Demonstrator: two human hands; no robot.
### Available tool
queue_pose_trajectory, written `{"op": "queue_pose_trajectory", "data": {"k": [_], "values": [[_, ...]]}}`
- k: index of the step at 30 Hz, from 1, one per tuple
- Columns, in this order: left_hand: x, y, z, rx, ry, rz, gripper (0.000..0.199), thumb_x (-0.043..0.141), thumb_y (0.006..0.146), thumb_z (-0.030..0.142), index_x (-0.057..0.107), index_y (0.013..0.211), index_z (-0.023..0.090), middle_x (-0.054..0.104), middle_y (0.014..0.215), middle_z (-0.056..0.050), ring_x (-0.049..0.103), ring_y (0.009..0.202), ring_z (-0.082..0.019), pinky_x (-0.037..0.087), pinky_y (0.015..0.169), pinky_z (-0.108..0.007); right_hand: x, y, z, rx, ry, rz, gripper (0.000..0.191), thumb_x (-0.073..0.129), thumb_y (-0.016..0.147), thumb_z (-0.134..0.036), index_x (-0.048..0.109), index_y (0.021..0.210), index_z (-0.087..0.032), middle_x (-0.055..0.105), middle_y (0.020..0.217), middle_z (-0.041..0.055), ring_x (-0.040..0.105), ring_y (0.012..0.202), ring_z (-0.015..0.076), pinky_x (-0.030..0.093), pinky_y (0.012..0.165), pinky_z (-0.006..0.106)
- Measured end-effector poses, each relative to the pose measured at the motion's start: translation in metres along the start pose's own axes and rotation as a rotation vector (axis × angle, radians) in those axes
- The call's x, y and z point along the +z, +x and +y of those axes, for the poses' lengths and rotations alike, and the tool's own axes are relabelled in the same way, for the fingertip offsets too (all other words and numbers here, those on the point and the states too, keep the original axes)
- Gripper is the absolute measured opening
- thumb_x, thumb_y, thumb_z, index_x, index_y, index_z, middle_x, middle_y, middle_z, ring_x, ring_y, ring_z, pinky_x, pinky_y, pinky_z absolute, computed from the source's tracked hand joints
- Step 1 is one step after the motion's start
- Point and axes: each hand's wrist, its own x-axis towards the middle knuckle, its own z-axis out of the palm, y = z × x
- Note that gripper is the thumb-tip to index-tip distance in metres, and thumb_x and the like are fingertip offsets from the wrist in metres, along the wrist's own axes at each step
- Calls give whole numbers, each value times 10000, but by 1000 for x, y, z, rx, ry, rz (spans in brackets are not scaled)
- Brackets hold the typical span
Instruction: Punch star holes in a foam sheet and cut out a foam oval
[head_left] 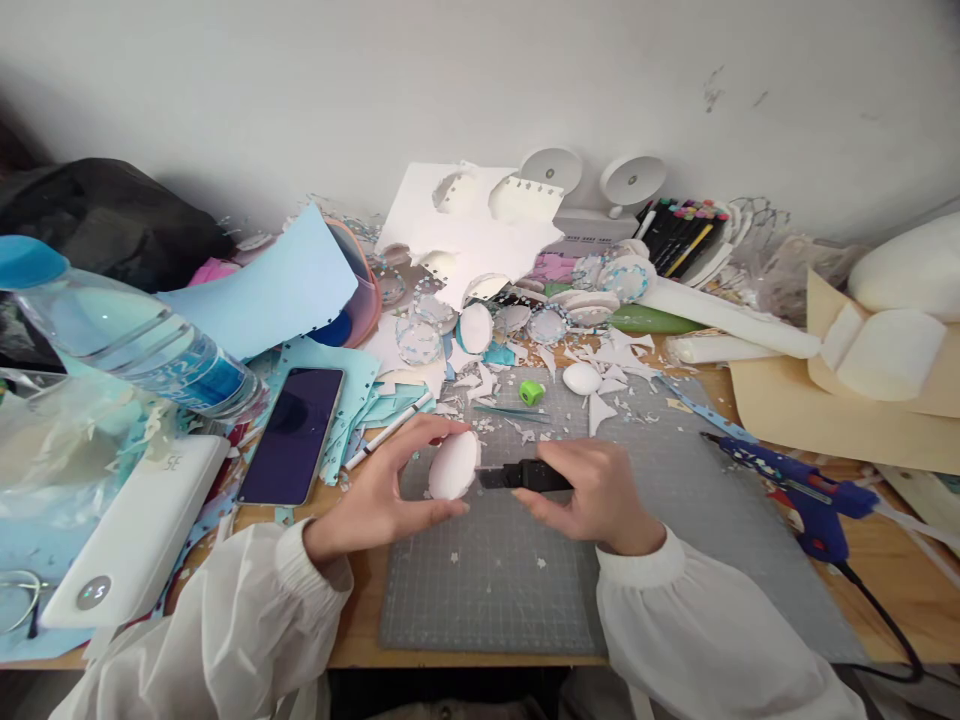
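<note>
Between the thumb and fingers of my left hand (379, 495) is a small white disc (454, 468), held tilted up by its edges above the grey cutting mat (487, 600). My right hand (600, 490) is closed around a black utility knife (517, 474). The knife points left, its tip close to the disc's right edge; whether it touches I cannot tell. Just beyond the hands lie tweezers (511, 412), a small green block-like piece (531, 391) and another white disc (582, 378).
A blue glue gun (806, 490) with its cord lies at right. On the left are a phone (292, 435), a power bank (139, 530) and a water bottle (150, 335). White scraps, cut-out sheets (465, 225) and markers (679, 235) crowd the back by the wall.
</note>
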Motion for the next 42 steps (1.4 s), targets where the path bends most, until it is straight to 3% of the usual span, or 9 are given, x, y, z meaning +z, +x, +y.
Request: {"op": "queue_pose_trajectory", "data": {"k": [10, 13, 16, 19, 23, 26, 29, 35, 42], "values": [[20, -7, 2, 68, 495, -234, 817, 780, 626, 598, 539, 1302, 208, 594, 1214, -135, 523, 1136, -346, 407, 990, -530, -11, -9, 25, 613, 564, 474, 227, 646, 812, -387, 505, 814, -210, 455, 583, -65, 398, 441, 90, 339, 437, 231], [24, -19, 8, 150, 596, -259, 1068, 766, 573, 672, 368, 1452, 213, 428, 1423, -206, 399, 1281, -431, 302, 1043, -635, -16, -26, 26, 726, 626, 529, 261, 683, 780, -386, 520, 895, -218, 496, 632, -53, 400, 412, 88, 326, 398, 239], [16, -39, 26, 188, 674, -243, 1016, 709, 665, 665, 292, 1489, 242, 273, 1530, -215, 288, 1368, -448, 238, 1074, -658, -15, -46, 29, 745, 657, 569, 272, 688, 771, -402, 525, 895, -224, 511, 648, -44, 455, 442, 111, 376, 437, 264], [-3, -64, 50, 142, 736, -134, 778, 627, 825, 534, 296, 1479, 272, 286, 1539, -161, 292, 1387, -385, 267, 1105, -584, -11, -59, 32, 748, 636, 567, 260, 667, 785, -442, 544, 871, -230, 580, 739, -3, 534, 524, 149, 449, 536, 318], [-39, -105, 71, 21, 777, 186, 489, 523, 931, 300, 388, 1400, 282, 460, 1407, -110, 445, 1284, -273, 384, 1058, -424, -4, -65, 36, 750, 714, 480, 259, 634, 801, -478, 572, 886, -242, 630, 834, 37, 603, 645, 209, 495, 651, 395], [-70, -136, 74, -73, 793, 460, 291, 492, 945, 293, 515, 1233, 256, 579, 1204, -73, 551, 1127, -235, 436, 977, -367, 1, -66, 40, 726, 770, 458, 286, 691, 748, -438, 564, 927, -254, 644, 877, 47, 614, 723, 237, 504, 726, 438], [-97, -163, 64, -343, 912, 612, 264, 477, 941, 389, 538, 1144, 230, 608, 1056, -50, 602, 950, -228, 476, 858, -355, 5, -69, 45, 735, 823, 469, 352, 740, 682, -378, 546, 952, -267, 648, 896, 45, 615, 745, 245, 505, 737, 439], [-106, -185, 24, -670, 1228, 414, 612, 461, 880, 588, 449, 1272, 118, 580, 1171, -173, 554, 1111, -375, 420, 956, -483, 6, -70, 43, 720, 711, 392, 251, 697, 738, -412, 577, 894, -257, 630, 874, 42, 592, 689, 221, 504, 673, 399], [-103, -178, 16, -721, 1230, 511, 512, 460, 875, 549, 448, 1252, 203, 582, 1032, -113, 609, 953, -344, 484, 798, -426, 4, -67, 35, 673, 610, 359, 237, 650, 785, -452, 570, 869, -246, 620, 790, 36, 577, 637, 214, 501, 625, 387]]}}
